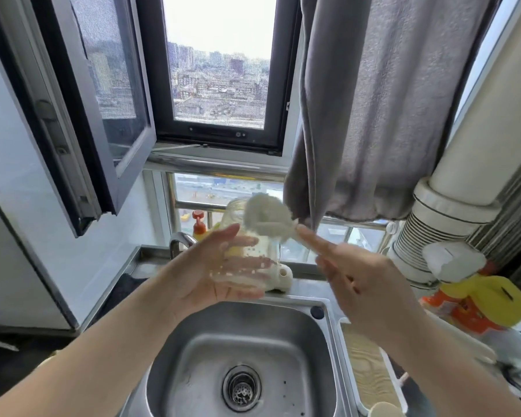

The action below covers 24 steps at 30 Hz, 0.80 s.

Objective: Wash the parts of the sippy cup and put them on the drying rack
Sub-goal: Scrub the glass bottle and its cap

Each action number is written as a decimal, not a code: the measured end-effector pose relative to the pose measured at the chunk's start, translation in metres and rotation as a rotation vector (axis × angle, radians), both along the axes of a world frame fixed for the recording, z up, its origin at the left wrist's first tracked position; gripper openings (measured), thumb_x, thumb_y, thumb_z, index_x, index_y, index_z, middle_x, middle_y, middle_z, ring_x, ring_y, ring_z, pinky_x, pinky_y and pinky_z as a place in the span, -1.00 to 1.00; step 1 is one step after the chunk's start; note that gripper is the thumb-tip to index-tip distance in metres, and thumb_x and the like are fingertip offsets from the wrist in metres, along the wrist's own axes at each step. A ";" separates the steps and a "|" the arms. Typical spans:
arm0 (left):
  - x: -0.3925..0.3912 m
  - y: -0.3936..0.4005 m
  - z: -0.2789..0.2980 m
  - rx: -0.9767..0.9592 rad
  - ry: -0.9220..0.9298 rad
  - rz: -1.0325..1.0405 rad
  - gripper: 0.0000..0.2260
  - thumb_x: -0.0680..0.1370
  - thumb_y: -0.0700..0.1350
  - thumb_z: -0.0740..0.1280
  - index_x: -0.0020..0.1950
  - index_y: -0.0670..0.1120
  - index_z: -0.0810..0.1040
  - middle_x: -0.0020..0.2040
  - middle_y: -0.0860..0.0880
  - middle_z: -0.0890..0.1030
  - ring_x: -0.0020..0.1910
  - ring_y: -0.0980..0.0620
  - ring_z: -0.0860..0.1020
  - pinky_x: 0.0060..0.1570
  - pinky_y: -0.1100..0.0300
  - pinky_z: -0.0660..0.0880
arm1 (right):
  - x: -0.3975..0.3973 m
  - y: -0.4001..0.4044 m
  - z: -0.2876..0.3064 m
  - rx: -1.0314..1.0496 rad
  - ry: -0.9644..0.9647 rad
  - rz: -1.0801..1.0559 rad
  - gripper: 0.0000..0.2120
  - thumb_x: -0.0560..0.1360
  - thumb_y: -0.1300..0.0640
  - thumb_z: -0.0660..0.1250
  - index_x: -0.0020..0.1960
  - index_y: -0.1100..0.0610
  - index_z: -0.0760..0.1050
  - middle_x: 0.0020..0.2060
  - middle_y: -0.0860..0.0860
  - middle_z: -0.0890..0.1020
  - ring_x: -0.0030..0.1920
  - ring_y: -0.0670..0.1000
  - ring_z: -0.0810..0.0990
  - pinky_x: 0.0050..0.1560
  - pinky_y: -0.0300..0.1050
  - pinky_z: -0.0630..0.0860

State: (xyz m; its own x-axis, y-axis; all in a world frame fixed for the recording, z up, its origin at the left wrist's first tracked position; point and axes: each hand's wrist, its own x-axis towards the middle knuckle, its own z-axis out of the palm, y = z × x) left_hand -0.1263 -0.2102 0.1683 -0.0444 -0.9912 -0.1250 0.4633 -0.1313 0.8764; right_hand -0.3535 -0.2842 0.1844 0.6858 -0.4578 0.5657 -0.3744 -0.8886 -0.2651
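Note:
My left hand (205,266) holds the clear sippy cup body (253,260) above the sink (193,341), thumb on top and fingers wrapped underneath; the cup is blurred and see-through. My right hand (364,287) grips the handle of a bottle brush, index finger stretched along it. The brush's grey sponge head (265,219) sits at the cup's upper far end; whether it is inside the cup is unclear. A cream plastic part (283,276) lies on the ledge behind the sink.
The faucet (179,239) stands behind my left hand. A red-capped bottle (199,225) and a glass jar (233,210) sit by the window. A drying rack (370,374) lies right of the sink. A grey towel (358,115) hangs overhead. An orange and yellow bottle (478,305) stands right.

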 end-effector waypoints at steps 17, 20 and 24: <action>0.021 0.001 -0.003 0.057 0.040 0.091 -0.13 -0.03 0.14 0.64 0.18 -0.22 0.52 -0.14 -0.22 0.66 -0.27 -0.13 0.65 -0.31 0.06 0.59 | -0.013 0.023 -0.007 -0.017 0.262 0.086 -0.37 0.40 0.19 0.29 0.38 -0.28 0.29 -0.33 -0.31 0.34 -0.51 -0.24 0.23 -0.47 -0.50 0.18; 0.020 -0.002 -0.006 0.069 0.026 0.097 -0.09 0.09 0.15 0.61 0.32 -0.22 0.44 0.02 -0.26 0.62 -0.13 -0.19 0.65 -0.22 -0.02 0.60 | -0.011 0.008 0.007 -0.025 0.195 0.017 -0.44 0.48 0.11 0.21 0.41 -0.28 0.23 -0.35 -0.30 0.41 -0.51 -0.25 0.32 -0.49 -0.41 0.38; 0.010 -0.005 -0.005 0.058 0.005 0.023 -0.19 0.16 0.15 0.60 0.29 -0.21 0.47 0.12 -0.32 0.58 0.00 -0.25 0.61 -0.02 -0.13 0.57 | 0.005 0.001 0.014 -0.028 0.087 -0.068 -0.50 0.51 0.04 0.09 0.41 -0.28 0.21 -0.39 -0.27 0.46 -0.47 -0.25 0.38 -0.49 -0.18 0.50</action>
State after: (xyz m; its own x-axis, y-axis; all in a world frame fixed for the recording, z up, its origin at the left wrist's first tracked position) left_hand -0.1164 -0.2151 0.1628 -0.0224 -0.9829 -0.1825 0.4710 -0.1714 0.8653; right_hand -0.3484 -0.2835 0.1989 0.7007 -0.4897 0.5188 -0.4548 -0.8669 -0.2039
